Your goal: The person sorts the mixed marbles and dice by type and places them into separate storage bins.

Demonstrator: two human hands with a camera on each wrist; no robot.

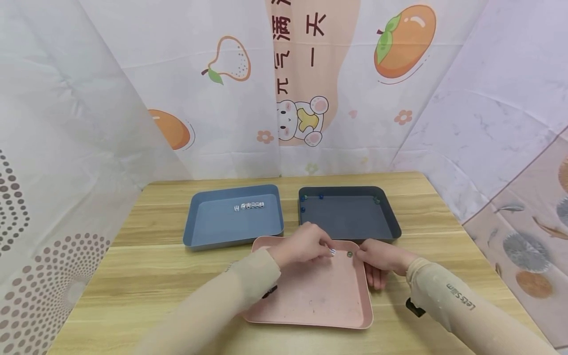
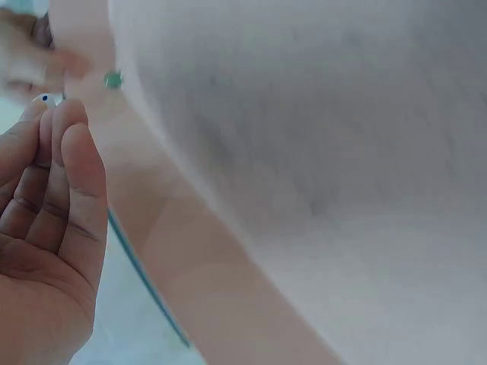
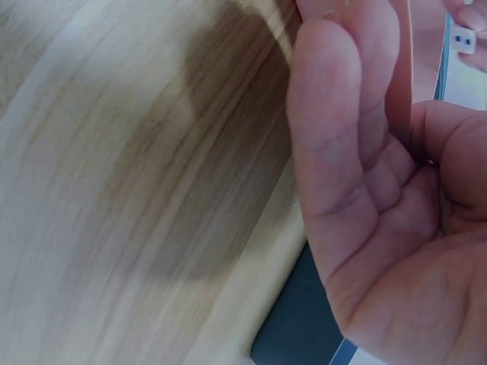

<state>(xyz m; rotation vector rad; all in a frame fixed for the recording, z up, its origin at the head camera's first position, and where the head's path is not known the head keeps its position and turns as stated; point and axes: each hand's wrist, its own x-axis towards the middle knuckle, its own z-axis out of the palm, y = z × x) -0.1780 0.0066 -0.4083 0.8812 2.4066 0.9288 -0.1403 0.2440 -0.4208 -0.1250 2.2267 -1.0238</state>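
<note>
My left hand (image 1: 306, 244) is over the back part of the pink tray (image 1: 310, 305). Its thumb and fingertips pinch a small white die (image 1: 333, 252) with blue pips, seen also in the left wrist view as a die (image 2: 47, 99) at the fingertips. At the tray's back right corner is my right hand (image 1: 381, 256), with thumb side over the rim and lower fingers (image 3: 327, 114) fairly straight outside the wall. Nothing shows in its grasp. A green marble (image 1: 349, 254) lies inside that corner, just left of the right hand's fingertips.
A blue-grey tray (image 1: 208, 227) at the back left contains several white dice (image 1: 253, 205). At the back right, a dark tray (image 1: 350, 217) holds blue marbles (image 1: 321, 196) and green marbles (image 1: 376, 200). All stand on a wood-grain table (image 1: 151, 256), with a printed curtain behind.
</note>
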